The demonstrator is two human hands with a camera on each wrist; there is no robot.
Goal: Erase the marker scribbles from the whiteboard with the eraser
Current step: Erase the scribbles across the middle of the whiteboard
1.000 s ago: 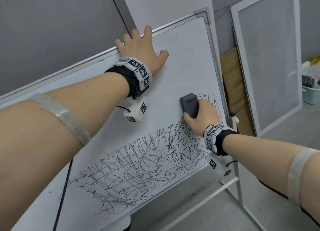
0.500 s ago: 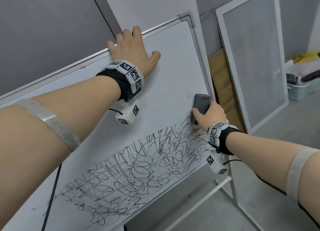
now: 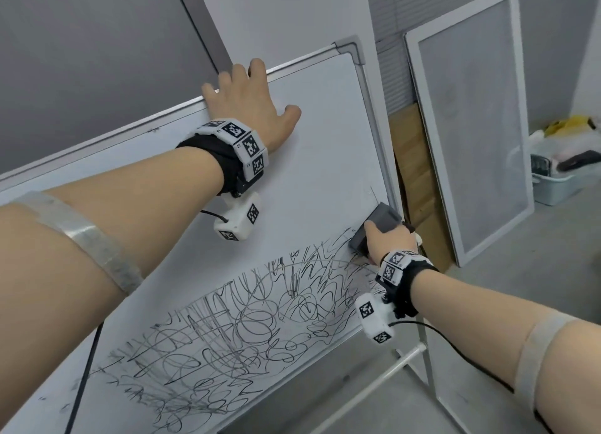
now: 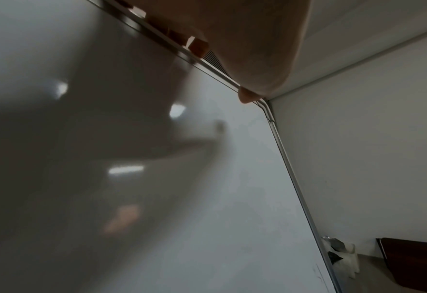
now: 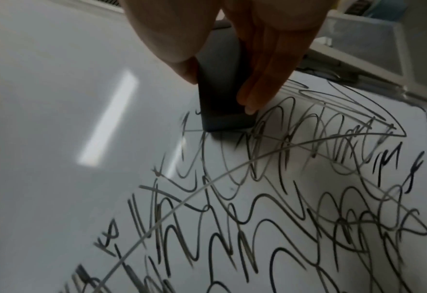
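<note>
The whiteboard (image 3: 318, 147) stands tilted in front of me, its lower half covered in black marker scribbles (image 3: 244, 329). My right hand (image 3: 390, 241) grips the grey eraser (image 3: 379, 225) and presses it on the board at the scribbles' upper right, close to the right frame. In the right wrist view the eraser (image 5: 220, 95) sits between thumb and fingers, its lower end on the first scribbles (image 5: 282, 198). My left hand (image 3: 250, 108) holds the board's top edge, fingers hooked over the frame and thumb on the white surface. The left wrist view shows its palm (image 4: 245, 49) against the board (image 4: 207, 198).
A white-framed mesh panel (image 3: 468, 141) and wooden boards (image 3: 413, 173) lean on the wall right of the whiteboard. A grey bin (image 3: 559, 186) with clutter sits on the floor far right. The stand's white crossbar (image 3: 374, 381) runs below the board.
My right hand slid the eraser to the right, up to the board's right frame, and the scribbles near that edge are gone. The left hand stayed on the top edge.
</note>
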